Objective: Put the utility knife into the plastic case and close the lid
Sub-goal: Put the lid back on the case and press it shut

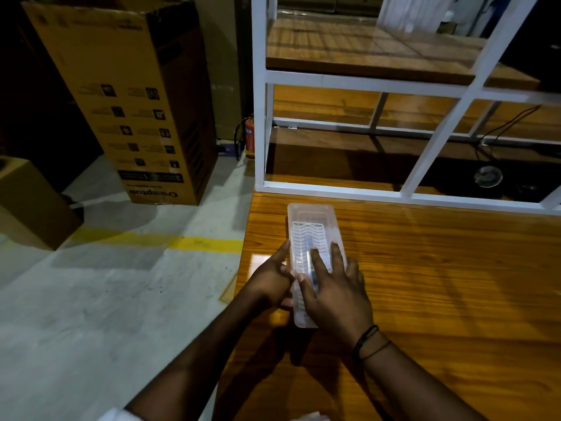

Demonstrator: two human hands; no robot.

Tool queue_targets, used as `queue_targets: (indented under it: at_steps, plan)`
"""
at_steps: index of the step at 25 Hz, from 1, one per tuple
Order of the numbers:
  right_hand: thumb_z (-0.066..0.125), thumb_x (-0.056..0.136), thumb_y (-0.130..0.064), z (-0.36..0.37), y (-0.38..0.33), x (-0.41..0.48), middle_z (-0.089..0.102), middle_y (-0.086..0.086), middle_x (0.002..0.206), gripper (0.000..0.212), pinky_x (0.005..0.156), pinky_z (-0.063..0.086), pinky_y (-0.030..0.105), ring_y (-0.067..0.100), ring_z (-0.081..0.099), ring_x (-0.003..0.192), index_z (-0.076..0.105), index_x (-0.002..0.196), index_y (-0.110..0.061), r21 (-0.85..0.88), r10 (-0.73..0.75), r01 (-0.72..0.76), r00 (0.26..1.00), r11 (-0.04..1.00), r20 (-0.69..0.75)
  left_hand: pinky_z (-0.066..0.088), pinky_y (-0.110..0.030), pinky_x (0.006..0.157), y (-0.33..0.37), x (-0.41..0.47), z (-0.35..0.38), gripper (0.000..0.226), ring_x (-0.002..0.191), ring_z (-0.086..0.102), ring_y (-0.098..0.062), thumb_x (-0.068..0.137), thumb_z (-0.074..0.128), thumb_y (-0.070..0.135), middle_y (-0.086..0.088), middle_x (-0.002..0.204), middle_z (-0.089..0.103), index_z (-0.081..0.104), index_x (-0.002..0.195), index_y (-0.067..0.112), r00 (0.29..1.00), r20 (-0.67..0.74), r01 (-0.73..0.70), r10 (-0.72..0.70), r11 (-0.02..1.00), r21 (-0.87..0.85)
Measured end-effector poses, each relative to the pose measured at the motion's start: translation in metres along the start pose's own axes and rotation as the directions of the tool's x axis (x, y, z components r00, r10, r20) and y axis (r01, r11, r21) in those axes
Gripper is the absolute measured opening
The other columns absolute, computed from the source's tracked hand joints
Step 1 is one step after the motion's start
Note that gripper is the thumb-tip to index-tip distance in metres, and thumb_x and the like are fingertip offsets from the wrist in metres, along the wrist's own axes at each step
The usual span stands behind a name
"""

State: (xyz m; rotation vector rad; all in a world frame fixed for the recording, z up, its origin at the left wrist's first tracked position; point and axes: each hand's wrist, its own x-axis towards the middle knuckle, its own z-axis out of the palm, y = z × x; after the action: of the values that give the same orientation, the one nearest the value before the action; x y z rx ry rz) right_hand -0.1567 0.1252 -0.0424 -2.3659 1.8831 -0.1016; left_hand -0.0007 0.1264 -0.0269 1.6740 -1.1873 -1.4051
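Item: translucent plastic case point(312, 232), long and narrow, laid lengthwise on the wooden table point(440, 268) near its left edge. The lid, marked with a ribbed wave pattern, is seen lying flat over the case.

Contents: a dark elongated shape, taken to be the utility knife point(310, 253), is dimly visible through the lid along the case's middle; detail is blurred by the plastic.

Left hand point(271, 281): placed against the left side of the case, the index finger extended along the edge, the remaining fingers curled at the near left rim. The case is touched, not lifted.

Right hand point(337, 293): laid flat on the lid over the near half of the case, fingers spread and pressed down; nothing is enclosed in it. Dark cords are worn at the wrist.

Surroundings: a white metal frame point(334, 80) with wooden shelves stands at the far edge of the table. A tall cardboard box point(127, 101) is set on the grey floor to the left, and a red fire extinguisher point(249, 138) beside the frame's leg.
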Motion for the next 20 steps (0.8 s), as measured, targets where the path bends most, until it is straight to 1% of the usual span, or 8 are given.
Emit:
queue_targets:
  at_steps: [2,4,5,6,8,9,13,20]
  plan:
    - [0.019,0.095,-0.069,0.000,0.000,0.000,0.016,0.016,0.169,0.076,0.116,0.027,0.058,0.046,0.018,0.152,0.022,0.160,-0.030,-0.010,-0.023,0.023,1.000,1.000,-0.012,0.061,-0.052,0.083,0.008,-0.001,-0.005,0.093,0.085,0.070,-0.022,0.094,0.056,-0.011,-0.001,0.095,0.067,0.015,0.159,0.042,0.999,0.038,0.004,-0.004,1.000,0.000]
    - [0.017,0.095,-0.070,0.000,0.001,-0.001,0.013,0.015,0.171,0.079,0.121,0.016,0.057,0.041,0.005,0.157,0.021,0.161,-0.027,0.008,-0.063,0.063,0.998,0.998,-0.029,0.062,-0.048,0.076,0.021,0.003,-0.011,0.099,0.102,0.069,-0.028,0.092,0.062,-0.008,-0.005,0.124,0.064,0.013,0.159,0.046,0.997,0.074,-0.004,-0.006,0.991,0.137]
    - [0.016,0.094,-0.073,-0.001,0.001,-0.001,0.008,0.013,0.172,0.082,0.124,0.009,0.056,0.037,-0.001,0.158,0.017,0.161,-0.026,0.019,-0.083,0.084,0.996,0.996,-0.022,0.061,-0.044,0.079,0.028,0.008,-0.016,0.103,0.122,0.062,-0.033,0.089,0.067,-0.005,-0.008,0.148,0.050,0.010,0.159,0.045,0.997,0.083,-0.020,-0.005,0.957,0.289]
    - [0.014,0.092,-0.077,-0.001,0.002,0.000,0.004,0.011,0.172,0.086,0.125,0.003,0.054,0.033,-0.006,0.158,0.013,0.162,-0.026,0.022,-0.106,0.107,0.994,0.994,-0.010,0.059,-0.043,0.091,0.034,0.016,-0.021,0.106,0.141,0.044,-0.036,0.087,0.073,0.002,-0.007,0.165,0.025,0.007,0.160,0.044,0.995,0.097,-0.032,-0.015,0.882,0.470]
    - [0.008,0.085,-0.087,-0.001,0.003,0.000,-0.002,0.009,0.172,0.101,0.127,-0.005,0.052,0.029,-0.011,0.158,0.007,0.163,-0.023,0.012,-0.164,0.164,0.986,0.986,0.005,0.035,-0.052,0.119,0.044,0.031,-0.028,0.111,0.156,0.007,-0.039,0.085,0.080,0.023,-0.002,0.170,-0.018,0.000,0.161,0.041,0.987,0.147,-0.064,-0.063,0.687,0.724]
    - [0.008,0.081,-0.091,-0.002,0.003,0.000,-0.006,0.009,0.172,0.107,0.126,-0.007,0.051,0.028,-0.013,0.158,0.004,0.163,-0.022,0.005,-0.187,0.187,0.982,0.982,0.017,0.023,-0.055,0.123,0.050,0.036,-0.030,0.113,0.156,-0.005,-0.041,0.085,0.080,0.032,0.000,0.168,-0.028,-0.003,0.161,0.039,0.982,0.168,-0.086,-0.081,0.603,0.793]
    - [0.014,0.076,-0.097,-0.007,0.002,-0.001,-0.018,0.008,0.170,0.117,0.126,-0.013,0.049,0.026,-0.022,0.156,-0.008,0.162,-0.021,-0.016,-0.210,0.212,0.975,0.977,0.067,0.003,-0.058,0.124,0.071,0.056,-0.037,0.120,0.153,-0.022,-0.040,0.084,0.076,0.050,0.000,0.167,-0.029,-0.013,0.161,0.028,0.966,0.221,-0.161,-0.137,0.352,0.922]
    - [0.017,0.074,-0.098,-0.008,0.001,0.000,-0.021,0.009,0.169,0.121,0.126,-0.010,0.050,0.027,-0.024,0.155,-0.010,0.162,-0.020,-0.006,-0.214,0.215,0.974,0.977,0.078,0.009,-0.065,0.121,0.079,0.091,-0.043,0.128,0.149,-0.028,-0.045,0.078,0.079,0.054,0.001,0.166,-0.030,-0.015,0.160,0.023,0.964,0.199,-0.162,-0.178,0.204,0.965]
